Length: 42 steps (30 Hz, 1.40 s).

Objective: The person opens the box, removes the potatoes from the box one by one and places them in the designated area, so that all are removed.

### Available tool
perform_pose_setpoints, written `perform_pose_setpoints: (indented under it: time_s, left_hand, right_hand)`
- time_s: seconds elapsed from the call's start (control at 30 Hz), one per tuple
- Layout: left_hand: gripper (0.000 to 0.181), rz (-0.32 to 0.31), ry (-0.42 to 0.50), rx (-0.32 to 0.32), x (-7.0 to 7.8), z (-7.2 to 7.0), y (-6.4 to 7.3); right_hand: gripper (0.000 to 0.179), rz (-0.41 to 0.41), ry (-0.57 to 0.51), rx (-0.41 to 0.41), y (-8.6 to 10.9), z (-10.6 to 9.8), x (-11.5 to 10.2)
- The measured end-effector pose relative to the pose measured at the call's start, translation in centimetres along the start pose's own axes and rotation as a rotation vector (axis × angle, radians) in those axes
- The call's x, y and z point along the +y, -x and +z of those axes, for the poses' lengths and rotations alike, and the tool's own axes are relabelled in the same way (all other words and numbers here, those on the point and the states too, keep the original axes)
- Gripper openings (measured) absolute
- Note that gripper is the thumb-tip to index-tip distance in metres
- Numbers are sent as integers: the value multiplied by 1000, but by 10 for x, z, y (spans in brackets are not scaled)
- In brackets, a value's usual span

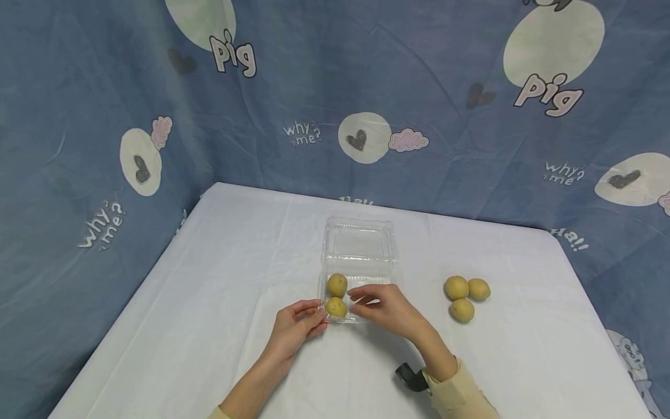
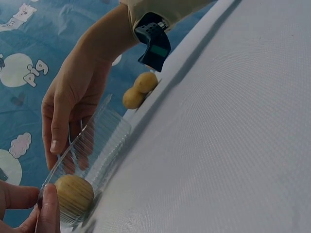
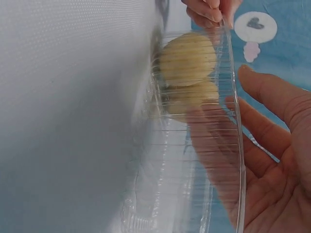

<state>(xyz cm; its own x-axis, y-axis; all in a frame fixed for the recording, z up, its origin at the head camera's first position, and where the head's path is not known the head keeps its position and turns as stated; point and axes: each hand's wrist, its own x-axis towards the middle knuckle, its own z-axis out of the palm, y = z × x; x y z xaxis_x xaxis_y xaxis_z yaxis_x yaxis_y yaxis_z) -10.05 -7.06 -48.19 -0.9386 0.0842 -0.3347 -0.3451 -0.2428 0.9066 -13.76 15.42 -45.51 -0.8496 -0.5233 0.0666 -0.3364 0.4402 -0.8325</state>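
A clear plastic clamshell container (image 1: 361, 240) lies on the table with its lid folded back, away from me. Two yellow potatoes, a rear one (image 1: 337, 284) and a front one (image 1: 336, 307), sit one behind the other along the left side of its base. My left hand (image 1: 297, 329) pinches the container's front left rim between thumb and fingers (image 2: 47, 211). Over the base, just right of the potatoes, my right hand (image 1: 386, 308) hovers with relaxed, parted fingers and nothing between them. Seen from the right wrist, part of that hand (image 3: 272, 160) shows through the ribbed clear wall.
Three more potatoes (image 1: 463, 310) form a loose cluster on the white table (image 1: 523, 349), to the right of the container. A blue printed curtain (image 1: 293, 169) hangs behind the table and at its sides. A black device (image 1: 411, 377) is at my right wrist.
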Motion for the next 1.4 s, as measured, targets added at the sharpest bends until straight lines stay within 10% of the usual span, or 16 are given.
perform_pose_setpoints:
  time_s: [1.4]
  left_hand:
    - [32,0,35,13,-2,2,-1]
  right_hand:
    - [30,-44,36,-115,-25,14,2]
